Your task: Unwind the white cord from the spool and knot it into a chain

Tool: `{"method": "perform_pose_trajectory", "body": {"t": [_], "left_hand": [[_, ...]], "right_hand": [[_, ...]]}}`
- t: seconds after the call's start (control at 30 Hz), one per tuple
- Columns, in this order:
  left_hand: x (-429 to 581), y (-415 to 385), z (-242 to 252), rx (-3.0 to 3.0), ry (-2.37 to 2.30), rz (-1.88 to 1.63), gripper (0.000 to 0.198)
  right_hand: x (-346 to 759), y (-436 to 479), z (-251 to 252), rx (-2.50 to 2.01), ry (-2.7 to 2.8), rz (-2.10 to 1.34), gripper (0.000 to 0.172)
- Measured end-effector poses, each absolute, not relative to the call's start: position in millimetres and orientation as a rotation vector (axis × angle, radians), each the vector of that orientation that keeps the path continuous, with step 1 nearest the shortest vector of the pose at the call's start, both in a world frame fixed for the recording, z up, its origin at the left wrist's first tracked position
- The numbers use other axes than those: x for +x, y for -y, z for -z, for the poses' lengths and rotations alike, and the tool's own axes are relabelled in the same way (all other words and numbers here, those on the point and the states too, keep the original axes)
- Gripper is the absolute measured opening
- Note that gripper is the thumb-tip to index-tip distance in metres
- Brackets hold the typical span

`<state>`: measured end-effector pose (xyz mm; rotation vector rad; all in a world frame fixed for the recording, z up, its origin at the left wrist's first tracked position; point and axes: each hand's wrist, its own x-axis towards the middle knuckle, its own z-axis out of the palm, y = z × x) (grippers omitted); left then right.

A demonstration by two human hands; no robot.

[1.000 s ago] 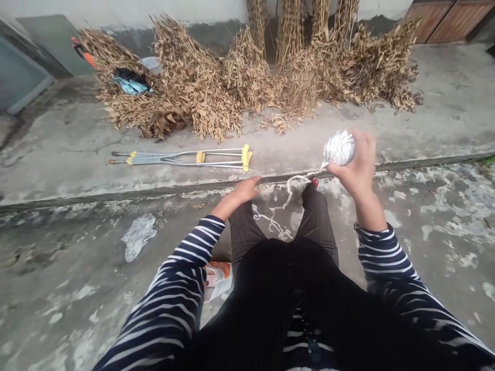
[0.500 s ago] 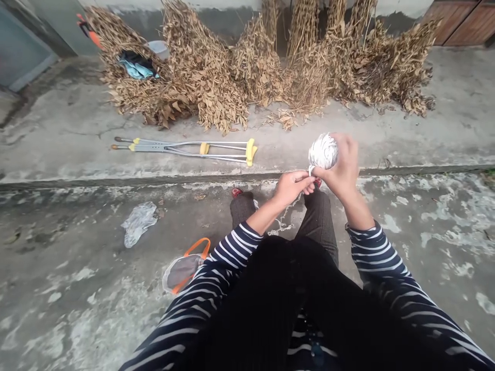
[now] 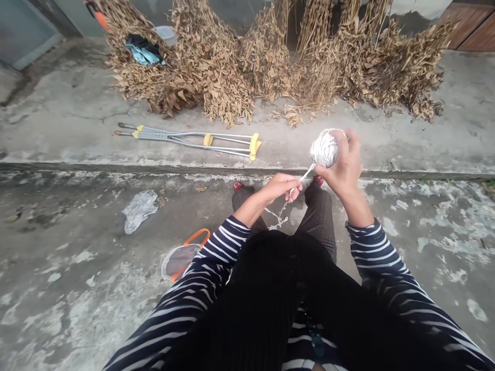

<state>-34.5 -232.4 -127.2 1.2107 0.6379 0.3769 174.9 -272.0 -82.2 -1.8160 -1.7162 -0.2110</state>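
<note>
Above the knees, the right hand [image 3: 345, 166] grips a round ball of white twine [image 3: 324, 148], fingers closed around it. The left hand [image 3: 281, 186] pinches the loose white strand [image 3: 303, 176] running from the ball, fingers closed on it. More strand hangs between the legs. On the concrete floor [image 3: 69, 288]: metal crutches with yellow pads [image 3: 193, 139], crumpled clear plastic bag [image 3: 138, 209].

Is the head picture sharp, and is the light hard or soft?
Head view: soft, even daylight, no hard shadows or glare; the white string ball in the right hand looks sharp, the left hand too; wide-lens bending curves the concrete step.
</note>
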Motion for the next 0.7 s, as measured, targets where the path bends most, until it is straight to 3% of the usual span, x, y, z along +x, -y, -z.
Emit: {"method": "perform_pose_trajectory", "body": {"t": [0.13, 0.23, 0.33, 0.47, 0.7], "left_hand": [[-63.7, 232.9, 134.6, 1.065, -0.474, -0.297, 0.034], [-66.1, 228.3, 143.8, 1.153, -0.65, -0.309, 0.031], [-50.2, 224.7, 148.3, 1.254, -0.894, -0.514, 0.027], [-25.7, 229.0, 137.2, 1.099, -0.71, -0.792, 0.032], [-19.1, 246.9, 114.1, 1.057, -0.747, -0.834, 0.033]], "right_hand": [[178.3, 268.9, 86.4, -1.774, 1.72, 0.209, 0.077], [173.5, 267.6, 89.6, -1.717, 1.727, 0.194, 0.077], [164.3, 266.6, 89.0, -1.676, 1.726, 0.191, 0.077], [152.8, 267.3, 88.0, -1.611, 1.742, 0.211, 0.078], [147.2, 279.6, 89.0, -1.631, 1.786, 0.312, 0.073]]}}
